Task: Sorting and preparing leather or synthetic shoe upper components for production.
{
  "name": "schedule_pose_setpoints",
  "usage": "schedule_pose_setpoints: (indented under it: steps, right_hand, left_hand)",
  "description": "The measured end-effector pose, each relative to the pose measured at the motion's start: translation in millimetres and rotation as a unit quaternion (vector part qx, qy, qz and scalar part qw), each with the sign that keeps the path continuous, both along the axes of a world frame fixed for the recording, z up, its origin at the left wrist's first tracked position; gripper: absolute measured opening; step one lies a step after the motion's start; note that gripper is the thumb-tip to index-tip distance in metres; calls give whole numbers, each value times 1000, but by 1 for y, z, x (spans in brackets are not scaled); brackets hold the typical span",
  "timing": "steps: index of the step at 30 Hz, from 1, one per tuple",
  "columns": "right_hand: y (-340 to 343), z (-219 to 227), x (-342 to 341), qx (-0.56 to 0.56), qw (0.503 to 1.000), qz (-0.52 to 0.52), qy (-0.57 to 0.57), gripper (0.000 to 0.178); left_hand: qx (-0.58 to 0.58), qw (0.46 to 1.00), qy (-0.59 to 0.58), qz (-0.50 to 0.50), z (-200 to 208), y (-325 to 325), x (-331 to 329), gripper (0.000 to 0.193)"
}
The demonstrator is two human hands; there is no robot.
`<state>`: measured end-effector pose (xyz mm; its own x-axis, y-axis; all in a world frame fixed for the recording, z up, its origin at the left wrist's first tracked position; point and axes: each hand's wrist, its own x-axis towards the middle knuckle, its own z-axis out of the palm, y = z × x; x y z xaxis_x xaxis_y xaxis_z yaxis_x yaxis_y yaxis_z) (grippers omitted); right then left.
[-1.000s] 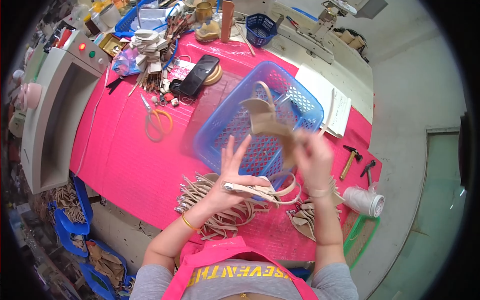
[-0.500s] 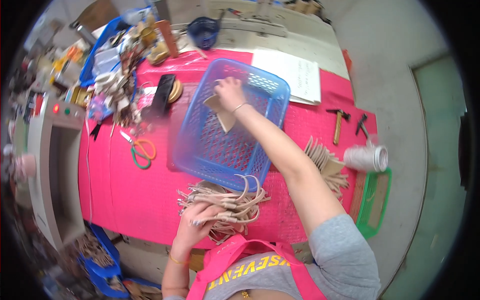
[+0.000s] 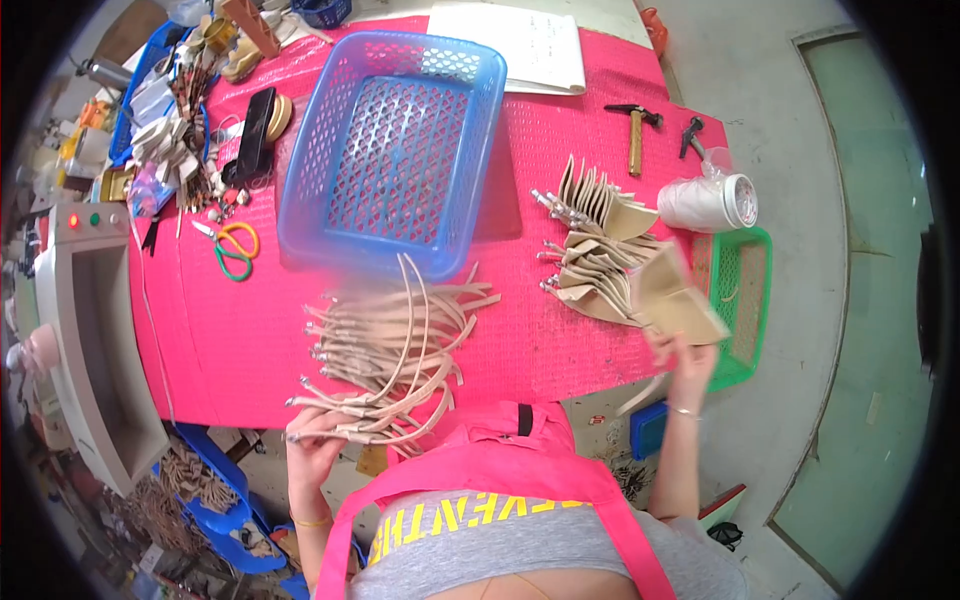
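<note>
My left hand [image 3: 315,432] is closed on the near end of a bundle of beige straps [image 3: 385,335] at the table's front edge. Some of those straps loop upward, and several have metal fittings at their left ends. My right hand [image 3: 690,358] pinches a beige folded leather-like piece [image 3: 672,300] at the right side, slightly blurred, with a thin strap hanging below. Beside it stand two clusters of similar folded beige pieces [image 3: 600,200] on the pink table cover [image 3: 520,340]. A blue plastic basket [image 3: 300,215] lies beyond the straps.
Scissors [image 3: 235,252] with orange and green handles rest at the left. Two hammers [image 3: 636,135], a white thread spool [image 3: 700,205] and a green basket [image 3: 765,300] are at the right. A grey machine [image 3: 60,330] borders the left edge; a paper pad [image 3: 545,50] lies far back.
My right hand has moved from inside the blue basket to the right side, bringing the beige folded piece. My left hand stays on the straps. The view has shifted.
</note>
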<state>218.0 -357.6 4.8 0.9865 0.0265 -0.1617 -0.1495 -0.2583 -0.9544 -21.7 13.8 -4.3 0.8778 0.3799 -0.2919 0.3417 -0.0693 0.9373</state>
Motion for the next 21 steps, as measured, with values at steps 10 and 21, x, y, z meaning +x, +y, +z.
schedule_pose_setpoints:
  steps: [10,21]
  right_hand:
    - [-2,-93,0,-396,887,236,7,27]
    - [253,-145,78,-137,969,204,-1,32]
  left_hand:
    - [43,993,99,-48,-88,-34,-59,23]
    - [336,939,-64,-27,-167,-37,-18,22]
